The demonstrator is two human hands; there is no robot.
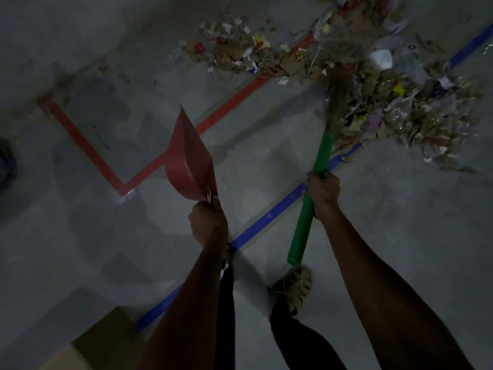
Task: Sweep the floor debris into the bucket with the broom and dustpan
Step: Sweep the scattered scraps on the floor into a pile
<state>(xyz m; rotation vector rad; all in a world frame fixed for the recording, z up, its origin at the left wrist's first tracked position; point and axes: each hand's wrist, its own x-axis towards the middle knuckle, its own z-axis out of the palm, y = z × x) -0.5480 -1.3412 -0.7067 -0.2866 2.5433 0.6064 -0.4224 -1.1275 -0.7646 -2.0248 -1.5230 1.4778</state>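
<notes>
The right hand is wrapped tight around the green handle of the broom, gripping it about midway along the handle. The broom slants up and away from the person, and its bristles are blurred where they meet the debris, a wide heap of cardboard scraps, paper bits and plastic wrappers spread across the grey floor.

The left hand is closed around the handle of the red dustpan, which hangs in the air to the left of the broom, well apart from the debris, with its pan tilted on edge and its tip pointing away from the person.

A blue tape line runs diagonally beneath the broom, and a red tape line lies beyond the dustpan, passing under the debris. A sandalled foot stands just below the broom's handle end. A cardboard box sits far left of the foot.
</notes>
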